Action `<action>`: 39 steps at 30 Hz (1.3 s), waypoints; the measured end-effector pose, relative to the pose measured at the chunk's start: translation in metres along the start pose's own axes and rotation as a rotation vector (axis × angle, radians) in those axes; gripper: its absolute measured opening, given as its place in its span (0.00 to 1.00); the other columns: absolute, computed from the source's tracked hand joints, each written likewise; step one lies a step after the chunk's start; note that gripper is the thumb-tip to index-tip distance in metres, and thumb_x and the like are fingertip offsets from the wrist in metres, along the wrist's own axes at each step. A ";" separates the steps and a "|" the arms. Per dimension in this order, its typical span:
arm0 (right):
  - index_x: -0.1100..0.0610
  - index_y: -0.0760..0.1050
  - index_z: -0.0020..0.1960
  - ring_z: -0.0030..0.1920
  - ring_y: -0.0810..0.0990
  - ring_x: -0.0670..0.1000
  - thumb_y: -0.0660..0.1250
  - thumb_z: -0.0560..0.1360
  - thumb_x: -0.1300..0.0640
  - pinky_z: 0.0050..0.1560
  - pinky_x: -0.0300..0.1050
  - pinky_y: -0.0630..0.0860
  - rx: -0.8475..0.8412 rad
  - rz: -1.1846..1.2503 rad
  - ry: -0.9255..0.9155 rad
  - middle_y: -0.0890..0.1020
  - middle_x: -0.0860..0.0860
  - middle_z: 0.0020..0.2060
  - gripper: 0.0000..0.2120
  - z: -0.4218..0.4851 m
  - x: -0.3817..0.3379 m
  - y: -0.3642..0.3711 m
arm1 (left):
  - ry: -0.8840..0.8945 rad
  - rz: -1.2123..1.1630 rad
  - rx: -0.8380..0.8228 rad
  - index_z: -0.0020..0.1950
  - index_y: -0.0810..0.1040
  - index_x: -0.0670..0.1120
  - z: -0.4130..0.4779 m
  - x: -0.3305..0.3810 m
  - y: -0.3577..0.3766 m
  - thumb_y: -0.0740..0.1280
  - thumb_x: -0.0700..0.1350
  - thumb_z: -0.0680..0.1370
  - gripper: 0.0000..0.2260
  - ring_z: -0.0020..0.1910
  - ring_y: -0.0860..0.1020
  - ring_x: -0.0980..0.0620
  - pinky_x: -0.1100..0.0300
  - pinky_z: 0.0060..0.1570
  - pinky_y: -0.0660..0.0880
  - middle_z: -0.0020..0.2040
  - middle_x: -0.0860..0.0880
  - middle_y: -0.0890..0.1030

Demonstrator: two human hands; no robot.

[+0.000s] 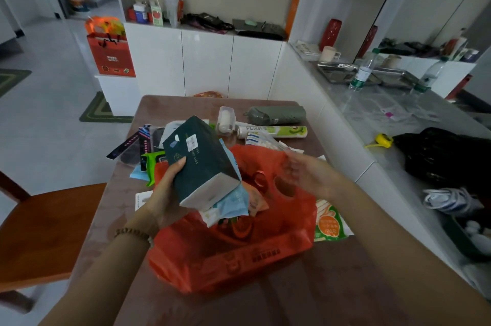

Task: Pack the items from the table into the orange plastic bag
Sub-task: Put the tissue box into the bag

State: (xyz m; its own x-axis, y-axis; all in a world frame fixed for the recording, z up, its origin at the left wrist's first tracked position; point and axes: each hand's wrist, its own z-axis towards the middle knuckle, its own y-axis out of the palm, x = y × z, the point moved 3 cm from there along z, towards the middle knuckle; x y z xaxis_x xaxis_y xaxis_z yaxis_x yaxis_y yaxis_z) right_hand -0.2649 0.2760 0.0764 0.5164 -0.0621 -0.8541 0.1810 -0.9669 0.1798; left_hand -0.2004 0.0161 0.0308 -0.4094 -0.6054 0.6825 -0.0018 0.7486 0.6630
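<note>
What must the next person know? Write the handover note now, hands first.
Left hand grips the dark green box over the orange bag. Right hand is open and blurred, by the bag's handle hole.
Done: light blue packets sit in the bag's mouth.
To do: drop the box in, then pack the green wipes pack, cling film roll, grey umbrella and clear case, all on the table.
</note>
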 end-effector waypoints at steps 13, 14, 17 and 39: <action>0.59 0.71 0.43 0.25 0.71 0.47 0.66 0.68 0.46 0.24 0.36 0.68 -0.105 0.370 -0.077 0.73 0.52 0.33 0.16 -0.017 -0.066 -0.016 | -0.257 0.628 -0.167 0.62 0.73 0.50 0.069 -0.003 0.038 0.80 0.59 0.49 0.43 0.50 0.83 0.50 0.53 0.52 0.79 0.52 0.49 0.84; 0.59 0.71 0.43 0.24 0.70 0.46 0.67 0.67 0.46 0.24 0.36 0.68 -0.090 0.356 -0.079 0.72 0.51 0.32 0.16 -0.015 -0.066 -0.016 | -0.305 0.784 -0.202 0.66 0.70 0.54 0.079 -0.008 0.043 0.79 0.60 0.54 0.42 0.56 0.80 0.50 0.50 0.60 0.75 0.57 0.51 0.82; 0.59 0.71 0.45 0.27 0.69 0.45 0.68 0.67 0.47 0.24 0.35 0.68 -0.056 0.328 -0.076 0.73 0.52 0.33 0.17 -0.007 -0.057 -0.016 | -0.415 1.032 -0.224 0.68 0.63 0.63 0.101 -0.028 0.050 0.76 0.65 0.58 0.42 0.63 0.74 0.50 0.44 0.68 0.67 0.65 0.54 0.75; 0.57 0.75 0.53 0.26 0.69 0.42 0.68 0.71 0.55 0.25 0.33 0.65 -0.106 0.117 -0.217 0.77 0.48 0.38 0.12 0.021 -0.049 -0.006 | 0.247 1.513 0.062 0.69 0.66 0.48 0.094 -0.008 0.039 0.63 0.58 0.75 0.25 0.63 0.73 0.50 0.52 0.60 0.73 0.65 0.51 0.73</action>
State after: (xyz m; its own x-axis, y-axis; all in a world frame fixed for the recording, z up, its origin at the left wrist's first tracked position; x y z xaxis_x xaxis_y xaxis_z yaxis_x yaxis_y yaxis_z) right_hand -0.3088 0.2797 0.1072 0.3494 -0.2343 -0.9072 0.2236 -0.9194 0.3236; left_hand -0.2832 0.0755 0.0229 0.0942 0.6867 0.7208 0.2243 0.6908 -0.6874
